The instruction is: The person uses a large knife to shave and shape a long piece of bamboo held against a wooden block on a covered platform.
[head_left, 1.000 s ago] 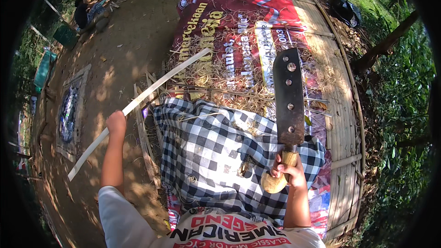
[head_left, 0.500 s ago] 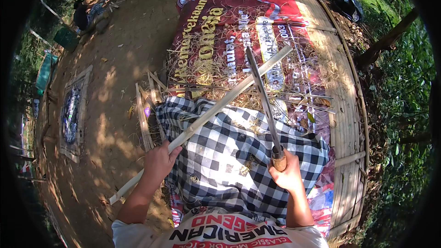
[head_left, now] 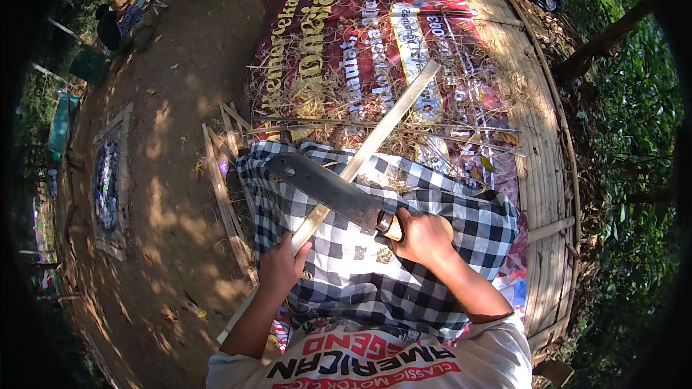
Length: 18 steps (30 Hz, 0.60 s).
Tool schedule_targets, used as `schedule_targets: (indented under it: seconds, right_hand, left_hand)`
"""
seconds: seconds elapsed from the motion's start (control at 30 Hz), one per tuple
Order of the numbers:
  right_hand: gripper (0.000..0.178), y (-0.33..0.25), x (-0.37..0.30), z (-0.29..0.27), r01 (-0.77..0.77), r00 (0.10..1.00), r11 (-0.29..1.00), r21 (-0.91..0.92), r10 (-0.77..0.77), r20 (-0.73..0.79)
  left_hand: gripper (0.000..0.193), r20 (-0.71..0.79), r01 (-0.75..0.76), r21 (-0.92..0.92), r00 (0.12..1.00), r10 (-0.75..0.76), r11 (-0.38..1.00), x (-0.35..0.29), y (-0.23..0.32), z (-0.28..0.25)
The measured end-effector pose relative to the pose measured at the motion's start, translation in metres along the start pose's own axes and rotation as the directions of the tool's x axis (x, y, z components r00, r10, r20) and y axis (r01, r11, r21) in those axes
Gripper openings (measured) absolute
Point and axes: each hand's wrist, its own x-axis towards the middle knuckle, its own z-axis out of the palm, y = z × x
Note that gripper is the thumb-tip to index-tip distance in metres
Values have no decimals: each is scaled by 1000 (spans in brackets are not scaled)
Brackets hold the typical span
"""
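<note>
My left hand is closed around a long, pale bamboo strip, which slants from beside my left forearm up to the far right. In my right hand is the wooden handle of a machete. Its broad dark blade has a hole near the tip and points to the left, lying across the strip just beyond my left hand. Whether the edge bites into the strip I cannot tell. Below both lies a black-and-white checked cloth spread over my lap.
A red printed banner strewn with thin shavings covers a bamboo platform. Loose bamboo strips lie at its left edge. A framed panel rests on the dirt ground. Another person sits far left. Plants grow on the right.
The machete has swung from pointing away, edge-on, to lying flat and leftward across the bamboo strip. My left hand and the strip have shifted right and nearer.
</note>
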Motion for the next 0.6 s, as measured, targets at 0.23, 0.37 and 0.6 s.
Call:
schedule_targets:
  seconds: [0.23, 0.37, 0.6]
  right_hand:
    - [33, 32, 15, -14, 158, 985, 965, -210, -169, -37]
    - [28, 60, 27, -31, 14, 999, 956, -292, -27, -42]
    - [25, 98, 31, -55, -117, 989, 915, -387, 70, -131]
  left_hand:
    - [55, 18, 3, -105, 1000, -1, 995, 3, -12, 1]
    - [54, 74, 38, -171, 997, -25, 985, 3, -14, -5]
    - [50, 130, 35, -174, 991, -12, 984, 9, -9, -15]
